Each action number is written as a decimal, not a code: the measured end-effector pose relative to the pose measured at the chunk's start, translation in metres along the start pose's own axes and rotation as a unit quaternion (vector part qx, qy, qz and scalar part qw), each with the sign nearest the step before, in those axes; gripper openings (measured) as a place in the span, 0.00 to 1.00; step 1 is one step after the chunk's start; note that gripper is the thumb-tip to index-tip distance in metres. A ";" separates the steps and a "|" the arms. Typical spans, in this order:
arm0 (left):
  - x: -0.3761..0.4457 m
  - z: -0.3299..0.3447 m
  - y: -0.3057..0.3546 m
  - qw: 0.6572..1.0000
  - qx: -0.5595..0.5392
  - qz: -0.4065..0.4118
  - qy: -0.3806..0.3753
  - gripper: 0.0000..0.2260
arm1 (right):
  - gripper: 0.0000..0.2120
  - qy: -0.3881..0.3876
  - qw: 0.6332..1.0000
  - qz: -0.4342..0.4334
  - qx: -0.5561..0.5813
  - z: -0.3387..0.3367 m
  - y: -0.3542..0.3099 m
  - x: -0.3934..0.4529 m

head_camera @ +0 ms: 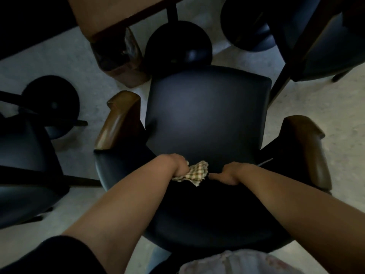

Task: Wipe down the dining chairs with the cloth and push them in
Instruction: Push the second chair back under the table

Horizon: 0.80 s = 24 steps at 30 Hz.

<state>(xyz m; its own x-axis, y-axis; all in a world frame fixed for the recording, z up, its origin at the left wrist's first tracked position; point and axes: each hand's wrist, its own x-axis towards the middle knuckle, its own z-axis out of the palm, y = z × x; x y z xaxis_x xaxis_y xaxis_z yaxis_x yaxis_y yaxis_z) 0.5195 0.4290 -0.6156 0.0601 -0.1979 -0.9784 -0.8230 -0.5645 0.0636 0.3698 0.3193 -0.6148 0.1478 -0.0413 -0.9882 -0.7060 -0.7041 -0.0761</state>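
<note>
Step judged: pushing in. Both hands grip the top of the backrest at lower centre of frame: left hand (178,167) clamped on the checked cloth (194,173) and the rail, right hand (230,174) curled on the rail alone. Chair (207,113) seat faces the surface (118,14) at upper left (long axis bottom-to-top). Next: a straight forward shove, probably steering left past the leg.

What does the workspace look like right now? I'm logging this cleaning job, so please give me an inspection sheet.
Surface: dark chair seat, bare.
Job's things: checked cloth at the top of the chair's backrest; wooden armrests on both sides.
Clutter: nothing seen.
Hands: left hand grips the cloth; right hand grips the backrest's top edge.
Cables: nothing seen.
Surroundings: wooden table, round table base, more dark chairs, pale floor.
</note>
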 end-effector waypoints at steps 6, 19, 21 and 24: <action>0.007 -0.045 0.018 1.000 -0.021 0.014 0.001 0.21 | 0.37 0.008 1.000 0.025 -0.010 -0.056 0.028 0.002; 0.015 -0.119 0.070 0.992 -0.126 0.007 0.028 0.20 | 0.39 0.015 0.992 -0.008 -0.125 -0.168 0.094 0.024; 0.017 -0.132 0.079 0.990 -0.136 0.006 0.034 0.21 | 0.42 0.011 0.990 -0.010 -0.137 -0.185 0.102 0.028; 0.022 -0.142 0.091 0.987 -0.158 -0.004 0.040 0.20 | 0.42 -0.001 0.987 -0.016 -0.158 -0.205 0.112 0.036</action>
<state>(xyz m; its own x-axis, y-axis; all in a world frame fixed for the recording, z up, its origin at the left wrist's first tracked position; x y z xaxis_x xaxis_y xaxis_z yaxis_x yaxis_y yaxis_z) 0.5263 0.2590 -0.6032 0.1208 -0.2488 -0.9610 -0.6061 -0.7851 0.1271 0.4385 0.0937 -0.6313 0.1650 -0.0151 -0.9862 -0.4501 -0.8908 -0.0617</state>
